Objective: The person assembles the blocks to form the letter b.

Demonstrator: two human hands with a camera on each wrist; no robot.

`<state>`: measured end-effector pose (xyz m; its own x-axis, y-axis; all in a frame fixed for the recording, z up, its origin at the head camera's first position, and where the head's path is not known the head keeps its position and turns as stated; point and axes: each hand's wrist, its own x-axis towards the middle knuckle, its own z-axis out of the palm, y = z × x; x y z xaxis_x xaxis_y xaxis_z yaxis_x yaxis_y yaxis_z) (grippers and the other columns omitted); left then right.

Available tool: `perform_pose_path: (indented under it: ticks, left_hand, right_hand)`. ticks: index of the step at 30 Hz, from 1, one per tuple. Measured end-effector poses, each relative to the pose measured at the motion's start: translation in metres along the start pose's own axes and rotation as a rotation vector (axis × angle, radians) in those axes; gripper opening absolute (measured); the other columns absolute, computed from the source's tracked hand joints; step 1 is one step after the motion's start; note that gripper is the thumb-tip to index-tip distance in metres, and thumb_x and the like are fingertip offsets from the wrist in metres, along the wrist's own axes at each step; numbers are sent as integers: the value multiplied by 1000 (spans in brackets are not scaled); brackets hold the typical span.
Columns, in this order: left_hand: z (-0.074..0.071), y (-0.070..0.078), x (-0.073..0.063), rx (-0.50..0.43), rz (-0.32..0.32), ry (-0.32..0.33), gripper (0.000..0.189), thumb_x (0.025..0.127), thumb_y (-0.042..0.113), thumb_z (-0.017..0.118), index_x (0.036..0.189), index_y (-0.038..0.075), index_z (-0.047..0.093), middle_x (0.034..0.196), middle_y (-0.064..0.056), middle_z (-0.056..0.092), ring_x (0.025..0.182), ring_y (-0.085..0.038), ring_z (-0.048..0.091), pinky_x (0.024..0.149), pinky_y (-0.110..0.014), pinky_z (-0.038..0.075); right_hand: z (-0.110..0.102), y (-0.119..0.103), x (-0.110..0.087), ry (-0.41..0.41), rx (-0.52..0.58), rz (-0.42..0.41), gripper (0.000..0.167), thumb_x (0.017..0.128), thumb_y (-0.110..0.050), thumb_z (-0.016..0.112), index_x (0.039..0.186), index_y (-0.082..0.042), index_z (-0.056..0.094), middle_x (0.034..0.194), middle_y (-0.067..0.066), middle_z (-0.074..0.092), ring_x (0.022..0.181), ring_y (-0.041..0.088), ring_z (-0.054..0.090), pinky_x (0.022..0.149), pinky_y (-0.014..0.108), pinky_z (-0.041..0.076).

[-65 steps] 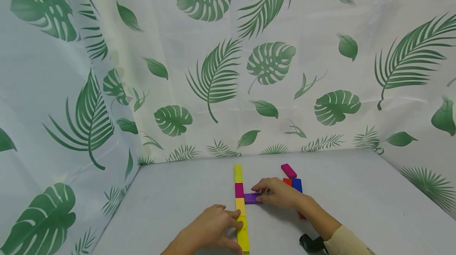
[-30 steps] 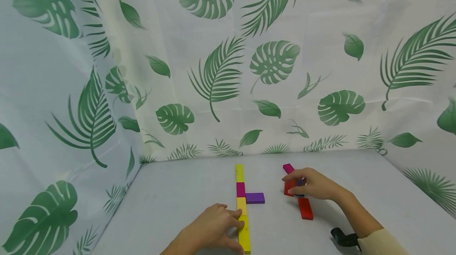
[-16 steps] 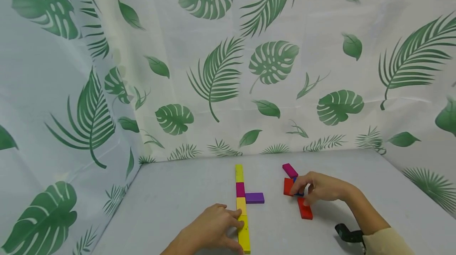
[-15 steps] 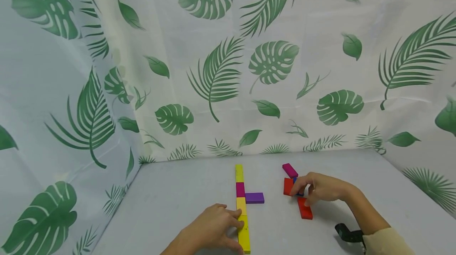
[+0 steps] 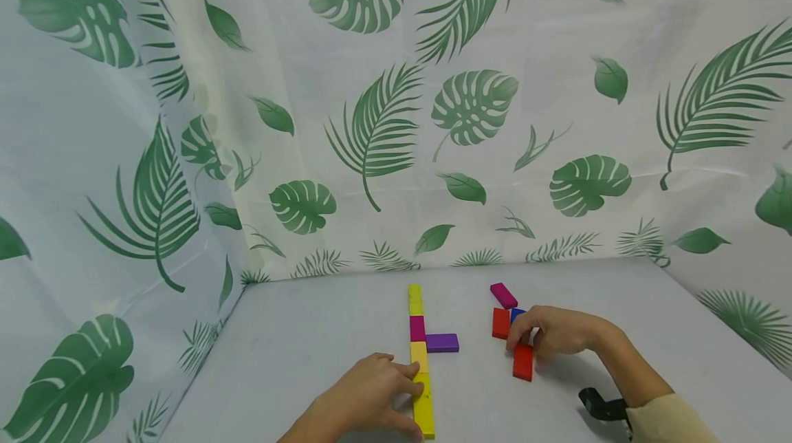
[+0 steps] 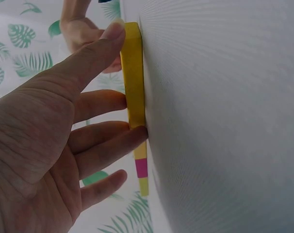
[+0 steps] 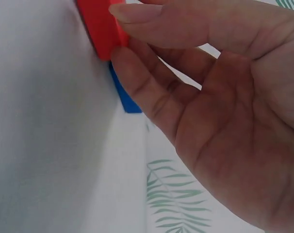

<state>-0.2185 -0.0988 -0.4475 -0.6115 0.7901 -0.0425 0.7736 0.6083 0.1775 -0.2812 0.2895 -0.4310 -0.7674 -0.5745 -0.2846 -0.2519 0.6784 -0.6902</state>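
Observation:
Flat coloured blocks form a straight row on the table: a long yellow block (image 5: 425, 415) nearest, then an orange-yellow block (image 5: 418, 352), a magenta block (image 5: 417, 328) and a lime-yellow block (image 5: 415, 298). A purple block (image 5: 442, 342) sticks out to the right of the row. My left hand (image 5: 371, 391) rests against the row's left side, fingers relaxed; its thumb (image 6: 96, 56) touches the long block's near end. On the right, my right hand (image 5: 559, 330) pinches a red block (image 7: 102, 26) between thumb and fingers. A blue block (image 5: 517, 314) is partly hidden behind that hand.
A second red block (image 5: 500, 323) lies left of the blue one, and a loose magenta block (image 5: 504, 295) lies behind them. A black device (image 5: 600, 405) sits at the right wrist. Leaf-printed sheets (image 5: 383, 236) wall the table's back and sides.
My right hand has gone from the purple block to the group at right, then down to the nearer red block, which has turned and shifted slightly left. The left hand stays put.

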Motion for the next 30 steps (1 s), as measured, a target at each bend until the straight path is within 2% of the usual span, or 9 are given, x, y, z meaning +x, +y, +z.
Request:
perform_pose_path:
  ticks: [11, 17, 23, 30]
  left_hand:
    - [3, -2, 2, 7, 32, 16, 63, 81, 69, 76, 130, 30, 74, 142, 5, 67, 122, -5, 67, 109, -42, 52]
    - [4, -3, 2, 16, 29, 12, 63, 80, 69, 77, 130, 30, 74, 141, 5, 67, 121, -6, 67, 109, -42, 53]
    - [3, -2, 2, 21, 23, 12, 62, 81, 69, 77, 129, 30, 75, 140, 6, 68, 121, -6, 67, 109, -42, 53]
    - [2, -1, 2, 15, 8, 2, 61, 81, 69, 77, 129, 31, 75, 140, 6, 68, 121, -5, 67, 109, -42, 52]
  right_hand:
    - [9, -11, 4, 81, -142, -38, 31, 79, -2, 87, 101, -22, 79, 103, 1, 65, 101, 25, 56, 75, 28, 55]
    - [14, -14, 9, 88, -134, -51, 28, 79, -8, 89, 101, -22, 78, 99, -2, 68, 96, 22, 60, 76, 26, 56]
    - [20, -17, 16, 107, -141, -75, 24, 79, -18, 91, 99, -22, 78, 89, -3, 68, 84, 14, 60, 70, 24, 54]
    - [26, -20, 22, 138, -148, -128, 21, 80, -20, 91, 96, -21, 78, 81, -6, 65, 77, 10, 58, 65, 23, 51]
